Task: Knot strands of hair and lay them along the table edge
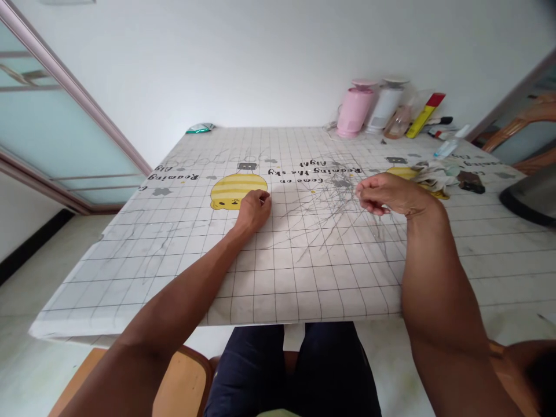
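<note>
My left hand [256,209] rests on the checked tablecloth [278,289], beside a printed yellow striped balloon with an animal face. Its fingers are curled together, and what they hold, if anything, is too small to name. My right hand [384,194] is further right, bent at the wrist, with thumb and fingers pinched. Whatever is in that pinch cannot be made out. Between the two hands, many thin grey lines [324,214] spread over the cloth; I cannot tell whether they are loose strands or marks.
A pink cylindrical device [355,110] and a white one [384,107] stand at the back right, near a bottle [398,121] and a yellow-red box [425,114]. Crumpled cloth [434,176] lies right of my right hand. A green packet [200,128] is at the back left.
</note>
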Demonstrator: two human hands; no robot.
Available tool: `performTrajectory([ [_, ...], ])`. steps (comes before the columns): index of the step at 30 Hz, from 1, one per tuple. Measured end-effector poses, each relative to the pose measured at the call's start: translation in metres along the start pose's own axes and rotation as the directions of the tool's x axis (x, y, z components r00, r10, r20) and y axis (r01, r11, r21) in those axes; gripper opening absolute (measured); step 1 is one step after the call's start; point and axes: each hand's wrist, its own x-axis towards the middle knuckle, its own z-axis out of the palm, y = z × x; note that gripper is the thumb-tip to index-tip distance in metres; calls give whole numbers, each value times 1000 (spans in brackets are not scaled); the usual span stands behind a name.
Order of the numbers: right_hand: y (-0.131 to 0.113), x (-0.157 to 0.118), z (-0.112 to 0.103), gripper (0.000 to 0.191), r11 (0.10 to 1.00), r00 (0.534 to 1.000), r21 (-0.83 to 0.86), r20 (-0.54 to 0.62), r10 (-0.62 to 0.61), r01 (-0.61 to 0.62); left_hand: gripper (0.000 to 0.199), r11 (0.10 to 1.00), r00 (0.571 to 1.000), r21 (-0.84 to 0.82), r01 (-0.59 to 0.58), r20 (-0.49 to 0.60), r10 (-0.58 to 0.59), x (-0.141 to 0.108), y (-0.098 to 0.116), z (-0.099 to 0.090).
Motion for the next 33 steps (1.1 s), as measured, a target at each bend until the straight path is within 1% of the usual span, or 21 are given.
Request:
performTrajectory([
  [2,1,2,-1,23,993,996,119,-92,-6,17,20,999,997,-41,-7,-81,4,0,3,-5],
  [5,-7,4,5,25,963,980,257,-200,-24,76,22,994,978,-109,-32,-210,8,-2,11,-14],
  [7,-16,6,14,28,935,959,318,-275,-70,159,24,985,969,-170,-40,-245,-3,-6,18,-20],
  [8,-21,8,19,30,916,940,340,-329,-94,211,24,977,971,-210,-44,-239,-7,-10,23,-22],
  [9,-25,11,26,31,896,913,356,-391,-114,264,24,966,977,-256,-47,-214,-9,-14,28,-23],
  [10,-28,14,34,32,875,882,368,-454,-127,315,23,951,986,-306,-45,-166,-7,-18,33,-24],
  [12,-33,23,53,33,847,822,366,-553,-136,386,24,909,1000,-416,-19,-12,15,-29,45,-22],
  [14,-35,33,77,34,837,787,339,-595,-163,430,31,849,988,-526,35,146,50,-39,57,-17],
  [15,-35,38,91,35,829,775,330,-605,-180,451,37,815,978,-577,59,196,68,-44,62,-14],
  [16,-36,42,104,35,819,768,329,-610,-195,470,45,778,973,-624,74,217,81,-47,67,-11],
  [17,-36,45,118,34,807,763,334,-612,-207,487,51,744,974,-663,76,211,88,-50,70,-8],
  [18,-36,47,131,34,797,764,339,-607,-220,499,54,715,979,-696,65,183,90,-51,72,-5],
  [20,-36,48,153,33,795,782,344,-574,-242,499,51,679,992,-734,16,98,83,-52,73,0],
  [22,-36,47,166,33,815,813,336,-523,-255,472,45,680,997,-733,-21,33,67,-51,71,0],
  [23,-35,46,169,33,828,830,331,-496,-255,452,43,691,998,-723,-24,22,58,-50,69,-1],
  [26,-31,48,169,30,853,867,328,-433,-246,405,42,718,998,-696,-14,36,54,-48,64,-6],
  [30,-25,54,162,29,856,915,379,-334,-226,350,35,710,991,-704,-27,72,109,-44,59,-6],
  [33,-23,57,161,31,854,926,402,-316,-209,330,26,690,994,-724,19,88,66,-42,57,-1],
])
